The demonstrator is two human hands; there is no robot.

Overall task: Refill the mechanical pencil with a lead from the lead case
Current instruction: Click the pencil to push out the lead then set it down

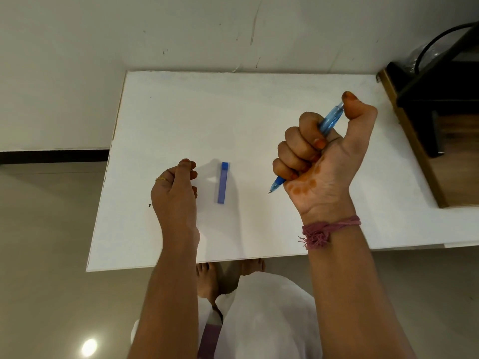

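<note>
My right hand [318, 156] grips a translucent blue mechanical pencil [330, 120] in a fist above the white table [181, 112]. The thumb presses on the pencil's top end, and its tip [272, 189] points down to the left. A blue lead case [223, 183] lies flat near the middle of the table, lengthwise away from me. My left hand [176, 193] hovers or rests just left of the case with its fingers loosely curled and nothing visible in them.
A tiny dark speck [149, 205] lies on the table left of my left hand. A brown and black piece of furniture [425, 125] with a black cable stands at the right. The wall runs along the table's far edge. My feet [207, 275] show under the near edge.
</note>
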